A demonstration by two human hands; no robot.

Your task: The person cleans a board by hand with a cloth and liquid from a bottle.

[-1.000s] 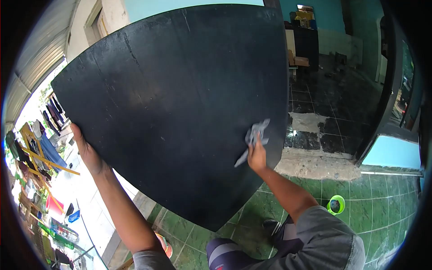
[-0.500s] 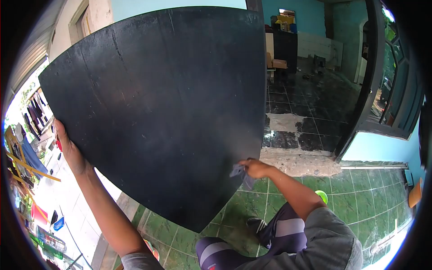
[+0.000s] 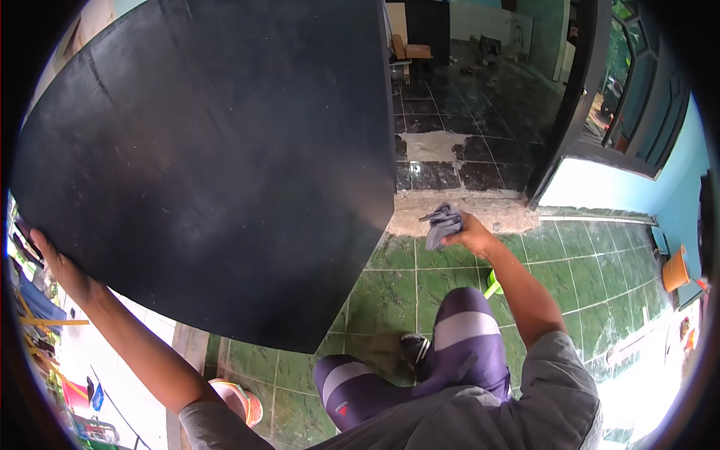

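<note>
A large, flat black panel [image 3: 225, 165] with fine scratches and a pale sheen fills the left and middle of the view. My left hand [image 3: 67, 277] grips its left edge, the thumb lying along the front face and the fingers hidden behind. Bunched in my right hand [image 3: 474, 238] is a grey cloth [image 3: 444, 225]. That hand is off the panel, to the right of its lower right edge and above the green tiled floor.
A doorway with dark floor tiles [image 3: 495, 150] opens at the upper right, behind a rough concrete sill [image 3: 465, 211]. A bright green plastic item [image 3: 493, 284] lies near my right forearm. A pinkish bucket [image 3: 251, 405] stands at lower left, an orange container [image 3: 674, 270] far right.
My right hand has come off the panel's surface and moved right with the cloth. The view has tilted down, and my left hand still grips the panel's edge.
</note>
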